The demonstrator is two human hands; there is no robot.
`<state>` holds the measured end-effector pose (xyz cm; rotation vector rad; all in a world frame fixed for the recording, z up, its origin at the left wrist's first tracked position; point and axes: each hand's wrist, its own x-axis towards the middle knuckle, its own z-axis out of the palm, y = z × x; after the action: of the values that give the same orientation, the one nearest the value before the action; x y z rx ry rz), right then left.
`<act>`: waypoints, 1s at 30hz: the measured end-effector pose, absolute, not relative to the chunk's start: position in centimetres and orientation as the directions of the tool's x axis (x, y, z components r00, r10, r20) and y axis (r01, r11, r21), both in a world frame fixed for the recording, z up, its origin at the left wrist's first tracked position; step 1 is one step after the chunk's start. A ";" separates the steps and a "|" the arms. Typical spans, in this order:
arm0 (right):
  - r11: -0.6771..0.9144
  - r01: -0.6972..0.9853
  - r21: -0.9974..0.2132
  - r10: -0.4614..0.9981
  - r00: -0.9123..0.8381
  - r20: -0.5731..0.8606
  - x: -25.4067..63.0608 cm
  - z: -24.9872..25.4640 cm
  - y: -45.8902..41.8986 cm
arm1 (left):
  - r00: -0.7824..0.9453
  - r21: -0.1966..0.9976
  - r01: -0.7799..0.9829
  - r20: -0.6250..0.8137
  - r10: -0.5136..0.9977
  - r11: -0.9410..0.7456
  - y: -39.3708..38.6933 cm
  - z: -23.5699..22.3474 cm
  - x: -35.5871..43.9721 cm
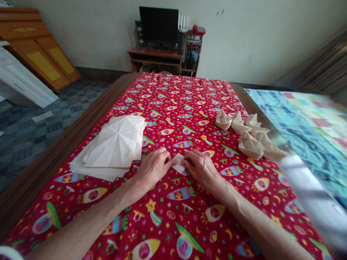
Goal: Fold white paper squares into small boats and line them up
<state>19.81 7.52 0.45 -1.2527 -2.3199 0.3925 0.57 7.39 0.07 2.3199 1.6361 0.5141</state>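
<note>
A small folded piece of white paper (179, 164) lies between my hands, low over the red patterned cloth. My left hand (155, 164) pinches its left side, and the fingers of my right hand (202, 168) are closed on its right side. Parts of the paper are hidden under the fingertips. To the left of my left hand rests a stack of creased paper sheets (114, 144), fanned unevenly. Several folded paper shapes with pointed tips, among them a front one (251, 145), stand in two rows beyond my right hand.
The red cloth (176, 224) covers a wooden table whose brown edge (89, 119) shows at the left. A bed with a blue patterned cover (295, 122) adjoins the right side. Past the far end stand a desk (154, 54) with a monitor (159, 24) and a red telephone (199, 30).
</note>
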 end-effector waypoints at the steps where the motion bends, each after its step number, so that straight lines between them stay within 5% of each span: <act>1: 0.541 0.713 -0.445 0.841 -0.470 0.269 19.8 0.5 7.5 | 0.304 0.399 0.854 0.137 0.943 -0.334 7.4 0.1 0.6; 12: 0.547 0.688 -0.477 0.837 -0.452 0.309 20.0 0.1 7.8 | 0.351 0.368 0.842 0.178 0.919 -0.393 7.7 -0.4 0.3; 18: 0.519 0.688 -0.508 0.855 -0.428 0.293 19.8 0.2 7.4 | 0.329 0.464 0.784 0.252 0.910 -0.412 7.2 -1.0 0.4; 30: 0.574 0.740 -0.352 0.819 -0.506 0.272 19.7 0.3 7.6 | 0.280 0.539 0.789 0.112 0.953 -0.295 7.9 -0.2 0.5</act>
<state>19.65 7.56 0.31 -1.2575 -2.4007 0.2648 0.51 7.87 -0.22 2.1766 1.5738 0.5959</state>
